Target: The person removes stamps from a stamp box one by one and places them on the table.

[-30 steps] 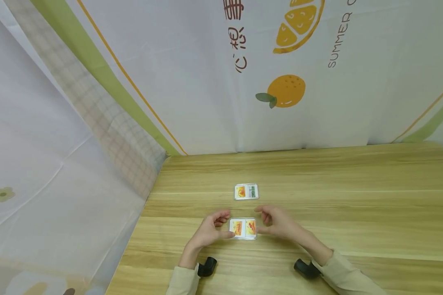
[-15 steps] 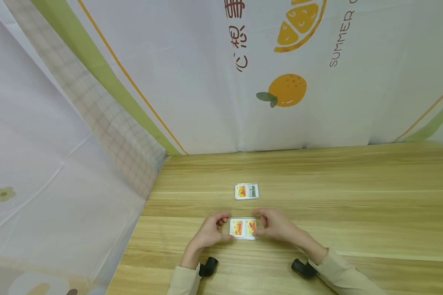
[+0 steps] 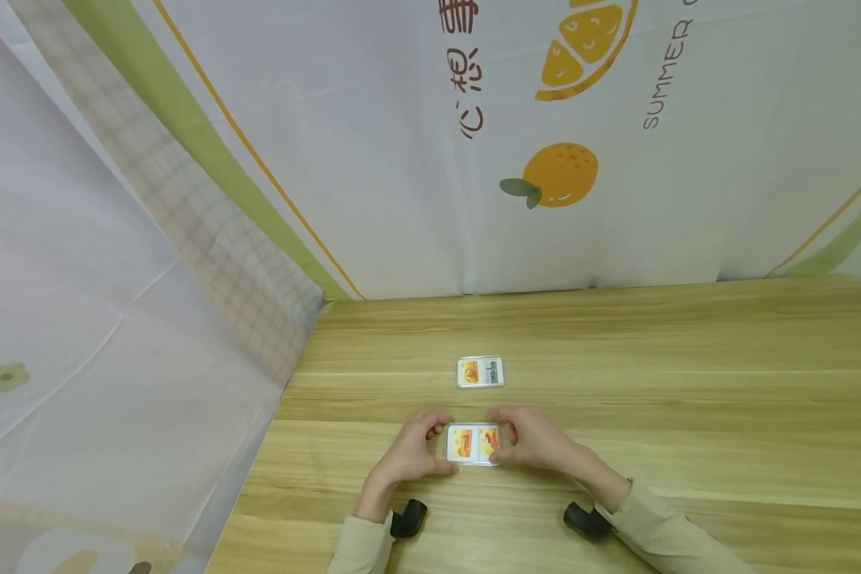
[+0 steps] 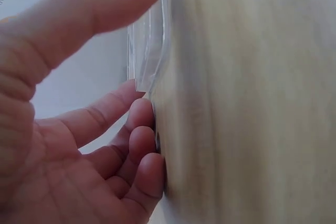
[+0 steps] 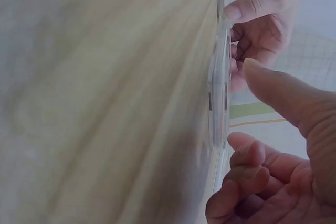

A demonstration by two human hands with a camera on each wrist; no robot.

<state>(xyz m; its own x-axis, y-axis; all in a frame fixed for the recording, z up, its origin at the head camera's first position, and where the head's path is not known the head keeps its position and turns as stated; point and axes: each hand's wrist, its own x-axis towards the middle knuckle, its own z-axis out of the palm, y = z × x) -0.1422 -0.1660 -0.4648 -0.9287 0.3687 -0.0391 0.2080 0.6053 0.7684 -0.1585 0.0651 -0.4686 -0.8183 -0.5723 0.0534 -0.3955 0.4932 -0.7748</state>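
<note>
The near clear case lies on the worktop between the two hands, its two orange prints face up. The far case sits just beyond, apart from both hands. The left hand holds one end of the near case, thumb at the near edge and index finger at the far corner, with its other fingers curled down against the wood. The right hand curves about the other end, partly open; whether its thumb truly presses the plastic is hard to tell.

The main risk seems to be an uneven grip: if the right thumb is clear, that end could droop or the case could twist. Smooth, thin edges could slide out from under the fingertips, and too hard a squeeze at the corners might make the case jump.
</note>
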